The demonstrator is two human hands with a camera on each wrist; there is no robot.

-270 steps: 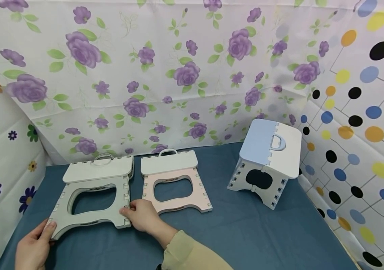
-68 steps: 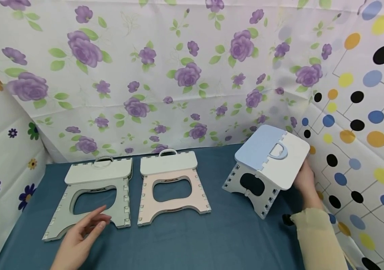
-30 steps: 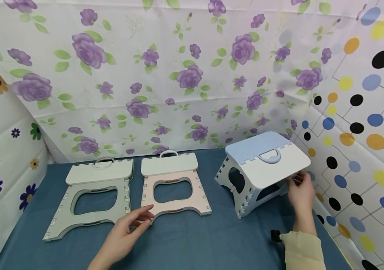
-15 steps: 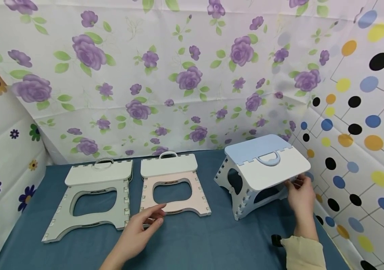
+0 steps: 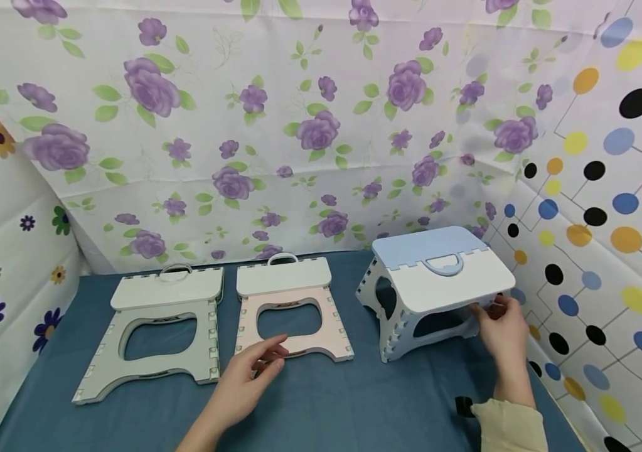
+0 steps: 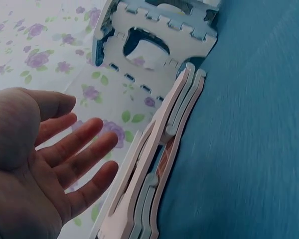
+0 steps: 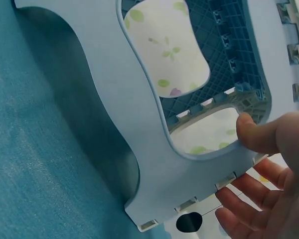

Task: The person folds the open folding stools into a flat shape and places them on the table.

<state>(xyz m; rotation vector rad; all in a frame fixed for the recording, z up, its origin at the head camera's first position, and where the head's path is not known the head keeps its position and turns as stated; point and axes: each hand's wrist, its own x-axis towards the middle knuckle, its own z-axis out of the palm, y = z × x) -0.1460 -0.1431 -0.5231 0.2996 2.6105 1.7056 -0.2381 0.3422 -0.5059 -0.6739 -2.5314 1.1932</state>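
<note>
On the right stands an unfolded blue-and-white folding step stool [image 5: 456,285], its handle lying flat on top. My right hand [image 5: 504,333] grips its right end under the seat. In the right wrist view, the thumb rests inside the opening of the blue panel [image 7: 122,89], and the fingers lie along the hinged outer edge. My left hand [image 5: 244,383] hovers with loosely extended fingers before a folded pink-and-white stool [image 5: 309,344]. The left wrist view shows that palm [image 6: 20,149] apart from the pink stool's edge [image 6: 127,209]. A folded pale green stool [image 5: 162,367] lies at left.
Dark blue cloth [image 5: 326,414] covers the table. A floral sheet [image 5: 298,207] hangs close behind the stools. A dotted sheet [image 5: 603,326] borders the right side, near my right hand, and another flowered sheet [image 5: 4,263] borders the left.
Both hands were on the green stool at first. My right hand went to the blue-and-white stool, which has turned and shifted slightly left. My left hand drifted right toward the pink stool.
</note>
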